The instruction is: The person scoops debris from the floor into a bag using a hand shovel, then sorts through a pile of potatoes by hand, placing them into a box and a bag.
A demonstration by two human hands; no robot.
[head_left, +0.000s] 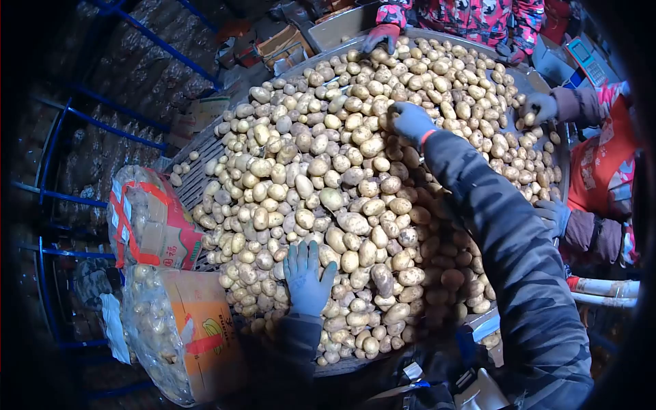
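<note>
A big heap of pale yellow potatoes [342,178] covers a round metal table [198,171]. My left hand [307,277], in a blue glove, lies flat with fingers spread on potatoes at the near edge of the heap. My right hand [410,121], also blue-gloved, is stretched far out over the middle of the pile, fingers curled down onto a potato; whether it grips one is unclear. My dark padded sleeve [519,260] crosses the right side of the heap.
Two cardboard boxes wrapped in plastic and filled with potatoes [174,321] [147,219] stand at the near left. Other people's gloved hands [380,35] [540,106] [555,215] work the far and right edges. Blue metal racks [61,198] line the left side.
</note>
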